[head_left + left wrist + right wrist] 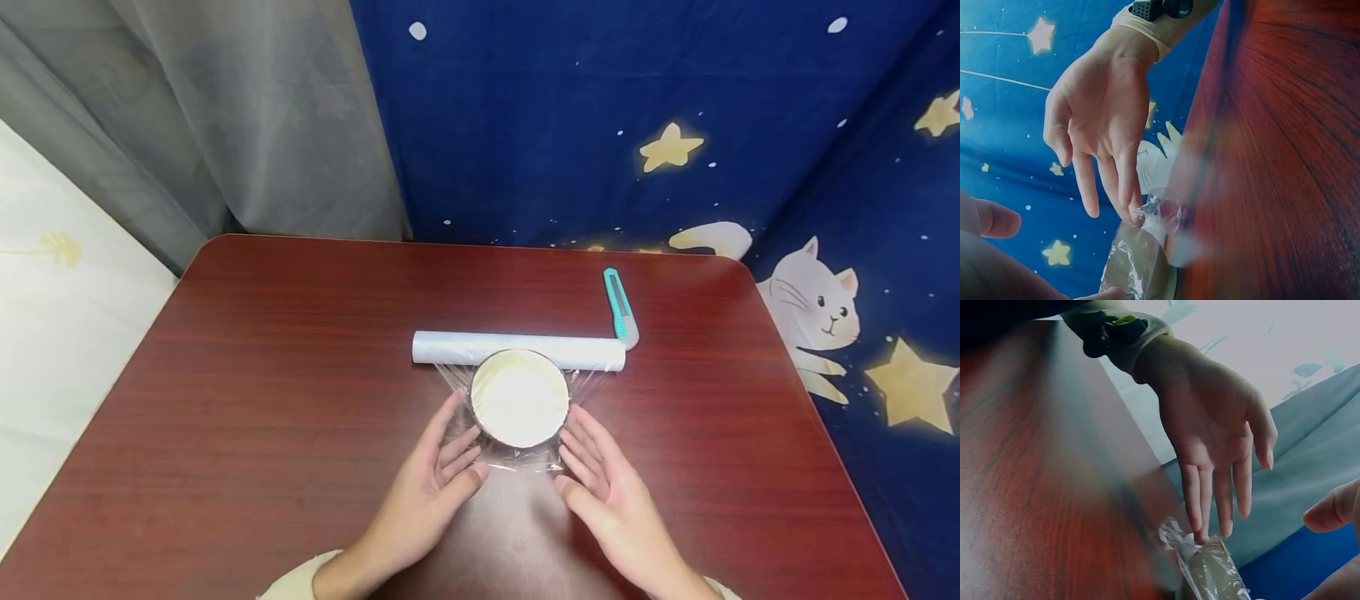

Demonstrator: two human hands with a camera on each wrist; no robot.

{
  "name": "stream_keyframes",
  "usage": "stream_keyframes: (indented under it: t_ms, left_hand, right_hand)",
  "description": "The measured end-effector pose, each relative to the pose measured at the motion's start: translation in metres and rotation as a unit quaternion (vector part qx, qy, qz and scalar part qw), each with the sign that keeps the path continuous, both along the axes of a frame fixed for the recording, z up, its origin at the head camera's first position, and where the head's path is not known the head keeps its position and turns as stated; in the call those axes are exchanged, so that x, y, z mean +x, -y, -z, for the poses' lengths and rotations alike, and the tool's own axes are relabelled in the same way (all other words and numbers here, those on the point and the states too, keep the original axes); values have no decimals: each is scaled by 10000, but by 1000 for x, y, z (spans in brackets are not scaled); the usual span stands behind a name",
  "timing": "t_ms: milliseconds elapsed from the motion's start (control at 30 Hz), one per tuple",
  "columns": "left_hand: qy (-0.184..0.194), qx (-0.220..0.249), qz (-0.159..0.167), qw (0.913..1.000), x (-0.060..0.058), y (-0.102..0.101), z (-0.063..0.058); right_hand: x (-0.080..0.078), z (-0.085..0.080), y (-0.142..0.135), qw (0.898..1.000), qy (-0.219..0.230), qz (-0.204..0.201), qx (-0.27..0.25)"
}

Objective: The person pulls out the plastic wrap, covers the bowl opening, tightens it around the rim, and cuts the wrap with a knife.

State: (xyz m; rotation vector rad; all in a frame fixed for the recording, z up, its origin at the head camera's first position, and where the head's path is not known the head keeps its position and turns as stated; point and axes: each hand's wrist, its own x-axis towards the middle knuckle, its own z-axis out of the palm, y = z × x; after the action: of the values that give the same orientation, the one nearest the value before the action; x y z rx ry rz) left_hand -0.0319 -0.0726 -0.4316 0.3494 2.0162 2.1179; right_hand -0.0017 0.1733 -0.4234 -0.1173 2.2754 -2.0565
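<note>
A round bowl or dish with a pale, bright top [520, 398] stands on the table, with clear cling film [517, 460] stretched over it and hanging round its sides. Just behind it lies a white roll of cling film [450, 347], joined to the covering sheet. At the bowl's left side is my left hand [427, 492], fingers extended, palm inward. My right hand [618, 500] mirrors it on the right, fingertips against the film. In the left wrist view, crumpled film [1147, 209] meets the right fingertips; the right wrist view shows similar film [1175, 534] below the left fingers.
A turquoise box cutter [617, 300] lies behind the roll's right end, its tip close to the roll. The reddish-brown wooden table [262, 375] has curtains behind it, grey [285, 125] at left and blue with stars [540, 125] at right.
</note>
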Motion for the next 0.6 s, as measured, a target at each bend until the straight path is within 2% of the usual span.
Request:
stream_keyframes:
  t_ms: [233, 300, 367, 433, 500, 600]
  left_hand:
    - [33, -132, -80, 9999, -4, -1, 7]
    - [-28, -289, -73, 9996, -7, 0, 9]
    - [-87, -625, -87, 9980, -11, 3, 9]
    - [-217, -1016, -116, 9945, -16, 6, 9]
    - [-424, -1390, -134, 9893, -22, 11, 8]
    - [-929, -1839, -216, 9783, -31, 16, 9]
  right_hand:
    - [-2, 5, 3, 9999, -7, 23, 99]
    - [-4, 7, 2, 9997, -40, 26, 253]
    - [-8, 8, -1, 9977, -234, 45, 627]
    - [-14, 9, -6, 9925, -565, 111, 1081]
    - [-22, 9, -12, 9830, -978, 224, 1535]
    - [-36, 9, -20, 9673, -1511, 377, 2001]
